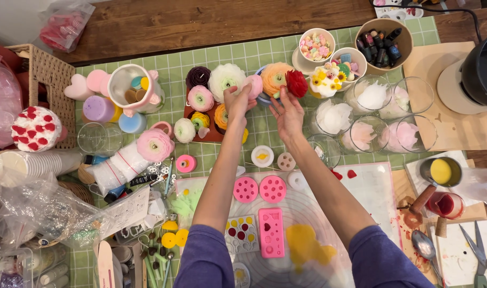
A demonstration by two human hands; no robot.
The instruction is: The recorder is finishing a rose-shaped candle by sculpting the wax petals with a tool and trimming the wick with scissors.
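Both my arms reach forward over a crowded craft table. My left hand (238, 102) pinches a pale pink flower (254, 85) at its fingertips. My right hand (287, 113) holds a small red flower (297, 83) between thumb and fingers, just beside an orange flower (276, 77). A white flower (226, 79), a dark maroon flower (198, 76) and a pink-and-green one (201, 98) lie close to my left hand on a brown tray (214, 134).
Pink silicone moulds (271, 232) lie on a clear mat near me. Glass bowls of petals (362, 135) stand at the right, with a cup of yellow liquid (440, 171), scissors (480, 256) and a spoon (425, 247). A wicker basket (50, 74), stacked cups (30, 162) and plastic bags crowd the left.
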